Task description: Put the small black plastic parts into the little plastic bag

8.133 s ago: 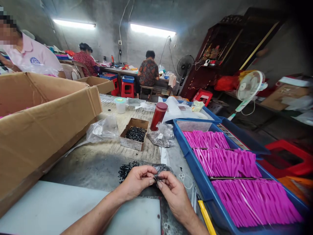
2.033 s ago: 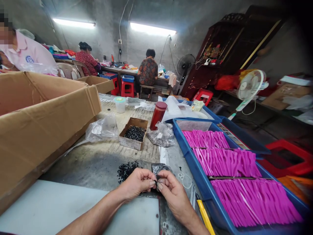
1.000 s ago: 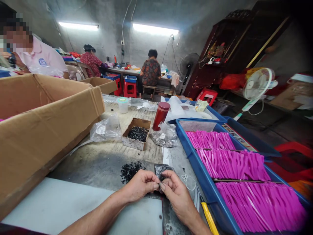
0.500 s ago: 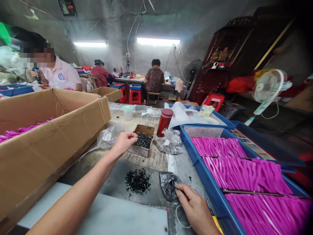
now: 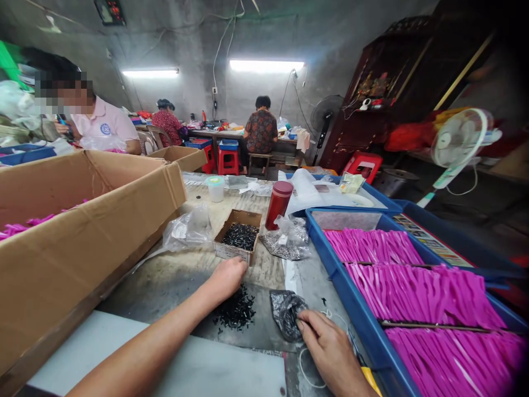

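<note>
On the bench (image 5: pixel 165 275), right of the black pieces (image 5: pixel 236 315) — pinching the dark bag (image 5: pixel 284 311) in the grip of the right hand (image 5: pixel 333 347); holding the left hand (image 5: pixel 226 275) near the small carton (image 5: pixel 232 252) — cannot tell its grip.

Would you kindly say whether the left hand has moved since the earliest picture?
Yes, the left hand has moved forward, away from the right hand, to the near side of the small cardboard box.

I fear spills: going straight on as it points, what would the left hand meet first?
Probably the small cardboard box, at its near right corner, though how high the left hand sits is unclear.
</note>
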A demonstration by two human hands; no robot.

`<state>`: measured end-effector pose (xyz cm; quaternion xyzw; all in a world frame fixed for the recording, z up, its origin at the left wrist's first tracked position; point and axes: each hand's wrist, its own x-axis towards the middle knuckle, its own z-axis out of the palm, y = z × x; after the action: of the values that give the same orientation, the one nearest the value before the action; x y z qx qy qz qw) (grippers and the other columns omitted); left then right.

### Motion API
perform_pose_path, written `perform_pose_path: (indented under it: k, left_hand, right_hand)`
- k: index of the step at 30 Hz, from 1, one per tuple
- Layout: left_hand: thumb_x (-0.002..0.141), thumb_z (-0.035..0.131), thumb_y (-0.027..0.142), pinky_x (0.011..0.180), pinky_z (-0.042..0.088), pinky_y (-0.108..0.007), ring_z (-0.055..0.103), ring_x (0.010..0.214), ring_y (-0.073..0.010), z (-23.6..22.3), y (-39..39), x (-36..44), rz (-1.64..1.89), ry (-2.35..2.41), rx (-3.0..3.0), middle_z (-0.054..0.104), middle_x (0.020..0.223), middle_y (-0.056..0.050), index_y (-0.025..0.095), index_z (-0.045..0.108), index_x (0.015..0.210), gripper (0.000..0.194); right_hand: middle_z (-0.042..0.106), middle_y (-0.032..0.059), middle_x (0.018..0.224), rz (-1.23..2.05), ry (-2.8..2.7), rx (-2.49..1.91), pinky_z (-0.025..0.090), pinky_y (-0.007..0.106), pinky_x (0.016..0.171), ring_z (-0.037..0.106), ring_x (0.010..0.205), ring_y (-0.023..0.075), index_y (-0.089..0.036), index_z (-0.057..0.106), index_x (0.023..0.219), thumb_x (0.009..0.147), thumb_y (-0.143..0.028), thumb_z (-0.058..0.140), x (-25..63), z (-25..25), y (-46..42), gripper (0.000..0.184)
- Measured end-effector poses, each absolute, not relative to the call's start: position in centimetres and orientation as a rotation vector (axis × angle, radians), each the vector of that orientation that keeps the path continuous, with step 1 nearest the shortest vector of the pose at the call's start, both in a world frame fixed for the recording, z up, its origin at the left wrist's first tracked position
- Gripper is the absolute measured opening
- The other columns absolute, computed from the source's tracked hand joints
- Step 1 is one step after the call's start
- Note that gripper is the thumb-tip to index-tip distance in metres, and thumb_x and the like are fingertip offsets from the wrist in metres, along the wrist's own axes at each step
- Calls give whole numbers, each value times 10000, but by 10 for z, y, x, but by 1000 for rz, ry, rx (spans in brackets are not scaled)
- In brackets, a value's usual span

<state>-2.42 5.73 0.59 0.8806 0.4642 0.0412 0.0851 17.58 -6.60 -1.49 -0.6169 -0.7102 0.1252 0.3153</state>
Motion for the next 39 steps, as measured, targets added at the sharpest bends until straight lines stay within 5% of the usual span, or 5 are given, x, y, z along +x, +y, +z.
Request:
perform_pose_path:
  k: [11,22,31,39]
  left_hand:
    - [720,366,53,631,406,-305,572,693,-220,3,58,-17,40,1426,2585,601,742,-137,86,567,751,206]
    - [641,412,105,482,304,-167,433,482,-86,24,31,-26,429,1346,2211,484,477,43,137,574,588,173]
    - [663,446,126,677,398,-208,548,721,-140,21,8,-21,493,1097,2094,631,781,-9,170,634,832,256]
    - [644,494,129,580,382,-172,521,594,-112,20,-3,-14,449,1046,1983,610,634,15,149,658,713,179]
  right_hand:
    - [596,18,635,324,-1879,-1629,428,234,558,570,609,148,-199,558,706,775,-183,384,173,-9,-66,188]
    - [599,26,692,342,-2031,-1760,397,230,609,559,680,151,-183,594,730,746,-119,402,170,-7,-54,203]
    - [615,51,770,236,-2223,-2027,343,270,639,561,746,190,-181,572,747,733,-105,422,156,-7,-43,168]
    - [610,60,782,161,-2312,-2036,295,286,636,551,750,193,-172,556,768,756,-95,397,155,-6,-45,177]
